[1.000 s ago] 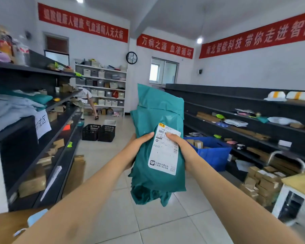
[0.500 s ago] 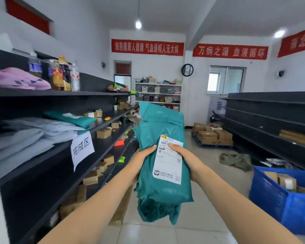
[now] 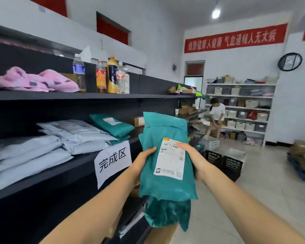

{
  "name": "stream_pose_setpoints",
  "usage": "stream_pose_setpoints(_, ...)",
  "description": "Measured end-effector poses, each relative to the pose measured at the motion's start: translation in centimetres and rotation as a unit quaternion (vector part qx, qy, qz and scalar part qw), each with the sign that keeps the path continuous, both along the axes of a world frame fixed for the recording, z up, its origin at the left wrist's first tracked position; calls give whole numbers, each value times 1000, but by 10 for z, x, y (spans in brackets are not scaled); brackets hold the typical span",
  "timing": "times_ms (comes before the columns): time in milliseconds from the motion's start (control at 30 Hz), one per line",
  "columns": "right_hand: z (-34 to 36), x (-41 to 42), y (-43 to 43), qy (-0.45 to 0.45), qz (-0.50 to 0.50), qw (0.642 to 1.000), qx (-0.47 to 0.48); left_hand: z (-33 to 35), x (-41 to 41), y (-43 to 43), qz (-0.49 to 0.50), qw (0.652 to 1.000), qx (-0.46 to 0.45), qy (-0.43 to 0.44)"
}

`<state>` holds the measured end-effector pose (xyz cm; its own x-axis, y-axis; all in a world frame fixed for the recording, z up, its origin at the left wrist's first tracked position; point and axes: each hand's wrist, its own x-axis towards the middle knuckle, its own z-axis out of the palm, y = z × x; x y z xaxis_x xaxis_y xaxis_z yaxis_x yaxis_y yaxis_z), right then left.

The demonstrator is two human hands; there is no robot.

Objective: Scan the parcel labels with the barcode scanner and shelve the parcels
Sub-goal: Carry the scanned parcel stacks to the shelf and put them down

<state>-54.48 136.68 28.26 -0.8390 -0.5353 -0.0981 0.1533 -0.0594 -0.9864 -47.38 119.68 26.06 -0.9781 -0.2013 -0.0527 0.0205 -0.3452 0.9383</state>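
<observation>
Both hands grasp our teal parcel [image 3: 165, 185]: the left hand [image 3: 144, 160] curls round its left edge, the right hand [image 3: 194, 158] round its right edge with the thumb on the white label [image 3: 171, 161]. We hold it upright in the air, just off the front edge of the middle shelf [image 3: 51, 175], near the paper sign [image 3: 113, 161]. We judge it best to tip it flat, label up, and slide it in beside the grey mailers [image 3: 77, 136] without nudging them

We see the parcel [image 3: 165, 184] as teal plastic, crinkled and faintly glossy, its label [image 3: 171, 158] smooth white paper. The shelf [image 3: 60, 170] looks matt and dark (metal or board, we cannot tell). At its front edge hangs a plain paper sign [image 3: 113, 160], near softly sheened grey plastic mailers [image 3: 74, 132].
</observation>
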Motion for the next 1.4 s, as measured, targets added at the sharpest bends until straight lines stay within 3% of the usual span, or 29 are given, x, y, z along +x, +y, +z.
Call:
stream_pose_setpoints(233,-40,-179,-60,-21,33,999,-26,-15,-187,-71,124,991,-52,3)
stream_pose_setpoints(433,-25,-316,-123,-65,100,985,-125,1,-309,-122,168,985,23,-30)
stream_pose_setpoints(567,-28,-396,-182,-85,154,975,-134,11,-368,-156,213,974,28,-65)
stream_pose_setpoints(767,-10,-504,-281,-123,274,946,-126,30,-437,-211,304,952,40,-1)
stream_pose_setpoints(933,7,-542,-367,-144,355,914,-133,40,-467,-259,350,936,25,27)
stream_pose_setpoints(1067,7,-557,-432,-177,406,886,-140,55,-480,-320,411,906,-76,-65)
stream_pose_setpoints(1200,-11,-560,-479,-193,429,872,-135,48,-481,-370,389,891,-127,-198)
stream_pose_setpoints(1400,-33,-564,-512,-140,397,906,-52,29,-489,-394,420,807,-303,-285)
